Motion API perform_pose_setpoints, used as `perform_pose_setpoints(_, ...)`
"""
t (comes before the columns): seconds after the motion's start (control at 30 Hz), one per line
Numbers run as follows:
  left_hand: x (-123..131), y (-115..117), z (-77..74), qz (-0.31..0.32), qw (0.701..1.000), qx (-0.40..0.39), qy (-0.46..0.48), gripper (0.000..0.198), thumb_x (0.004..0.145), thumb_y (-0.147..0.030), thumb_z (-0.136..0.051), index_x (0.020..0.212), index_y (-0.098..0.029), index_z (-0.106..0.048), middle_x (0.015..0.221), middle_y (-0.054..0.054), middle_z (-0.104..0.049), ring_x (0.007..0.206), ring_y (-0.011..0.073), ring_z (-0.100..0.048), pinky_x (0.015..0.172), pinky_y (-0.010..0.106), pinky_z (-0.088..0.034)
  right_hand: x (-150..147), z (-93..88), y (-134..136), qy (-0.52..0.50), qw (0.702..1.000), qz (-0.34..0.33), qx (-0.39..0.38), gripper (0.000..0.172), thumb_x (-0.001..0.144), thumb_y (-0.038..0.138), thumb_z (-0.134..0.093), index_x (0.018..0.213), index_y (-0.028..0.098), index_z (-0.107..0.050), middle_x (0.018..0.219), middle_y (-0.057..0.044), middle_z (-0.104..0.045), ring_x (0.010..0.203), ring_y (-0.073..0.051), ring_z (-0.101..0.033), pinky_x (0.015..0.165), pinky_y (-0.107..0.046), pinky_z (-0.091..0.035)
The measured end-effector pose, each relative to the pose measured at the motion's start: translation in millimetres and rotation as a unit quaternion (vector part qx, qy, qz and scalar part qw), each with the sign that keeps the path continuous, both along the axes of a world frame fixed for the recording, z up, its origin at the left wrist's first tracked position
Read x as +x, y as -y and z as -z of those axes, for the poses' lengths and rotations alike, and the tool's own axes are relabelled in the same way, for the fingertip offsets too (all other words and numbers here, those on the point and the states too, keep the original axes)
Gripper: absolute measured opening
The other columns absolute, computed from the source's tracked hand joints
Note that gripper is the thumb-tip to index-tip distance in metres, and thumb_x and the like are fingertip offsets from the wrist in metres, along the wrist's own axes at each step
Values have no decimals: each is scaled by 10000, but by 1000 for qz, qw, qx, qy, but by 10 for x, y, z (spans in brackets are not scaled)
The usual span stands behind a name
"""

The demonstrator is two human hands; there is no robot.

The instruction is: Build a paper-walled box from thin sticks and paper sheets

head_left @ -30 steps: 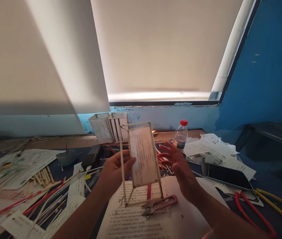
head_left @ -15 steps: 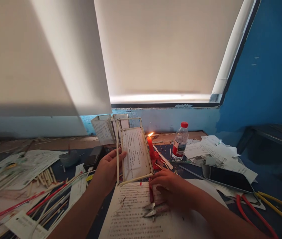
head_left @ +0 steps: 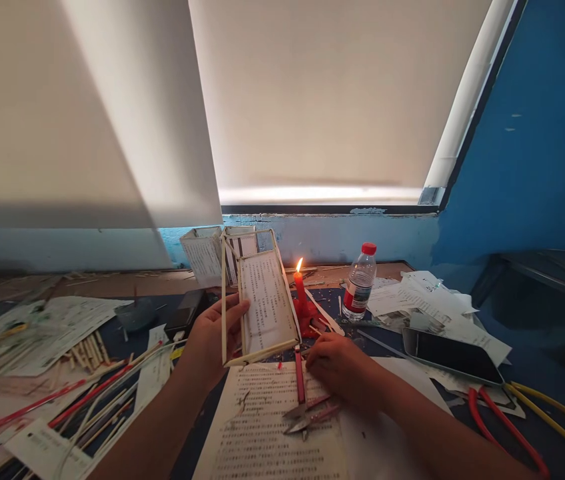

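Observation:
My left hand (head_left: pixel 218 337) grips a box-shaped stick frame (head_left: pixel 223 293) by its left side. A printed paper panel (head_left: pixel 267 300) fills one face of it. My right hand (head_left: pixel 337 365) hovers low over the papers with its fingers curled in; whether anything is in them is hidden. Just left of its fingertips lies a slim red stick-like tool (head_left: pixel 299 381). Small snips (head_left: pixel 307 417) rest on the printed sheet (head_left: pixel 257 440) below that hand. Behind the frame's right edge stands a lit red candle (head_left: pixel 299 287).
A water bottle (head_left: pixel 360 283) stands right of the candle. Further right are loose papers (head_left: pixel 427 300), a phone (head_left: pixel 455 357) and red-handled pliers (head_left: pixel 487 413). Two paper-covered boxes (head_left: pixel 202 257) stand at the back. Thin sticks (head_left: pixel 90 353) and a small bowl (head_left: pixel 136 313) lie left.
The stick frame and my left hand have shifted slightly left, away from the candle. My right hand's fingers have curled in from a looser spread. The flame now stands more upright.

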State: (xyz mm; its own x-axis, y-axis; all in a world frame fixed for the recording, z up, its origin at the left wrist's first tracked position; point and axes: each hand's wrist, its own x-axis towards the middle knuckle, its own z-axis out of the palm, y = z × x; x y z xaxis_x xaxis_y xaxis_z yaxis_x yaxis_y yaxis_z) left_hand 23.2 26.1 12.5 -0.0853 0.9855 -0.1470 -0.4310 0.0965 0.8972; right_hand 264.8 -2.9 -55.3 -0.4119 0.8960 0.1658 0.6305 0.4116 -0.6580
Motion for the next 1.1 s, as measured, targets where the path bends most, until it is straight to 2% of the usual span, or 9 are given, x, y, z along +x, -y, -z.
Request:
perform_pose_setpoints(0.1, 16, 4, -18, -8, 1000, -1, -1, 152, 888, -7, -634, 969, -126, -685, 743, 74, -799, 604, 203, -775, 599, 310, -675, 28, -8, -46, -18, 999, 24, 35, 133, 888, 106, -651, 848, 192, -744, 1010, -76, -704, 956, -234, -673, 867, -367, -529)
perform_pose_setpoints(0.3, 47, 21, -52, -19, 1000, -8, 1, 154, 889, -12, -623, 958, -127, -700, 733, 76, -798, 607, 217, -785, 608, 330, -684, 147, -130, -53, -107, 982, 109, 110, 162, 1004, 240, -565, 1066, 218, -713, 1035, -69, -743, 940, -233, -675, 818, -366, -515)
perform_pose_setpoints(0.5, 32, 13, -31, -24, 1000, -13, -1, 159, 884, -8, -630, 933, -142, -700, 724, 69, -794, 608, 214, -785, 595, 314, -680, 81, -135, 67, -32, 992, -107, 60, 163, 943, 203, -675, 1047, 265, -785, 1013, -43, -740, 1014, -219, -661, 894, -338, -523)
perform_pose_setpoints(0.63, 31, 23, -55, -23, 999, -23, -5, 159, 888, -21, -640, 958, -145, -712, 760, 79, -800, 647, 234, -795, 616, 345, -688, 43, -123, 144, -6, 988, -149, -28, 345, 759, 404, -886, 1057, 275, -768, 917, -4, -697, 767, -164, -642, 689, -257, -531)
perform_pose_setpoints(0.73, 36, 34, -80, -21, 999, -32, -8, 152, 878, -33, -660, 975, -134, -721, 793, 96, -804, 668, 252, -798, 614, 363, -690, 36, -138, 175, 15, 983, -176, -39, 456, 610, 366, -975, 996, 262, -756, 912, 9, -683, 747, -152, -618, 658, -229, -507)
perform_pose_setpoints(0.83, 43, 37, -87, -22, 999, -33, -8, 143, 882, -30, -650, 960, -130, -716, 793, 95, -801, 657, 242, -792, 613, 356, -688, 41, -163, 181, 31, 982, -185, -28, 402, 648, 308, -953, 992, 261, -751, 893, 12, -674, 733, -144, -605, 642, -220, -486)
perform_pose_setpoints(0.9, 45, 30, -78, -23, 999, -31, -9, 137, 890, -28, -640, 948, -132, -708, 782, 87, -798, 641, 223, -786, 613, 336, -682, 75, -187, 161, 43, 984, -174, 4, 303, 728, 310, -899, 987, 257, -752, 886, 0, -679, 745, -155, -607, 661, -240, -484)
perform_pose_setpoints(1.0, 32, 11, -47, -19, 999, -23, -10, 139, 898, -34, -637, 954, -145, -699, 774, 69, -797, 634, 203, -779, 599, 308, -670, 176, -234, 89, 48, 994, -80, 64, 217, 807, 324, -837, 984, 234, -748, 935, -40, -706, 814, -199, -636, 723, -300, -492)
perform_pose_setpoints(1.1, 5, -7, 6, 2, 1000, -17, -16, 140, 888, -61, -662, 981, -156, -704, 790, 71, -803, 637, 215, -777, 563, 319, -662, 254, -244, 5, 61, 995, 4, 82, 303, 823, 246, -808, 1114, 228, -728, 1002, -66, -722, 881, -240, -654, 783, -359, -509)
